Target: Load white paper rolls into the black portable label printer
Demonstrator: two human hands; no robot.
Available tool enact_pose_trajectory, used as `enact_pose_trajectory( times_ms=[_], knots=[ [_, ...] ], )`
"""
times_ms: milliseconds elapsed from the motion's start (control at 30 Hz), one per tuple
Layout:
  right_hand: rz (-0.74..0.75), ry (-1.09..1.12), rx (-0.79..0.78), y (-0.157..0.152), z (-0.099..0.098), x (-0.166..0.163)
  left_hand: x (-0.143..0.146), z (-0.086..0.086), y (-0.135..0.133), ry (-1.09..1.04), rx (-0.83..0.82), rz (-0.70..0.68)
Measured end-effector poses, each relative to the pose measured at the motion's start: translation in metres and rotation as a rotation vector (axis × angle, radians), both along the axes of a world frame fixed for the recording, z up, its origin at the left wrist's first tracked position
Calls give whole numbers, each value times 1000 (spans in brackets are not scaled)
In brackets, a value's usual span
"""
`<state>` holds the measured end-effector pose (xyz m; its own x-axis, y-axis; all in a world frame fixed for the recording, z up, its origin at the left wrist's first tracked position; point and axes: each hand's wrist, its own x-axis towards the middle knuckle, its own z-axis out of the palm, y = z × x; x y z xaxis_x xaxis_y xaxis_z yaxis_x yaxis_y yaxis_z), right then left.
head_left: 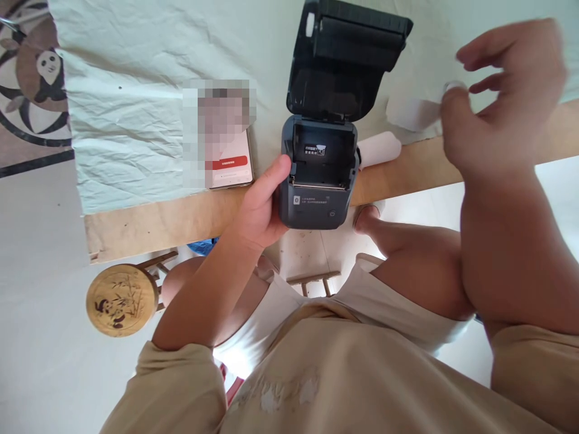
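My left hand (265, 199) grips a dark label printer (316, 208) by its left side, thumb on the edge of the body. The printer's black lid (337, 78) is swung up, and the compartment inside shows a small printed sticker. Raised over the table at the right, my right hand (502, 96) is blurred, with thumb and fingers apart. A white piece of paper (414, 114) shows beside its thumb; whether they touch I cannot tell. A white rolled or tube-like thing (380, 149) lies just right of the printer, partly hidden behind it.
A phone (230, 160) with a lit screen, partly pixelated, lies left of the printer. Pale green cloth (126, 120) covers the table up to its bare wooden edge (136, 226). A round wooden stool (122, 300) stands below at the left. My legs are under the table edge.
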<state>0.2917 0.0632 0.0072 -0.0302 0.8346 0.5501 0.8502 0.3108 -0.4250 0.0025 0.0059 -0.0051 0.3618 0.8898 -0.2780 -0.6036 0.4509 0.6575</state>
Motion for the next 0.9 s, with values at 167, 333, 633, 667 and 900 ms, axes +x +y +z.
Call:
enact_pose_trajectory(
  times_ms=[167,333,633,667,900],
  knots=[
    [-14,-115,-105,10,-17,25,0,-1,1,4,-40,42],
    [-258,184,-111,17,-26,35,3,0,1,1,3,33],
    [-420,200,-313,18,-24,47,6,3,1,46,-21,82],
    [-414,157,-275,16,-19,48,6,3,1,43,-25,87],
    [-290,-289,-375,5,-5,41,6,3,2,76,-63,104]
  ],
)
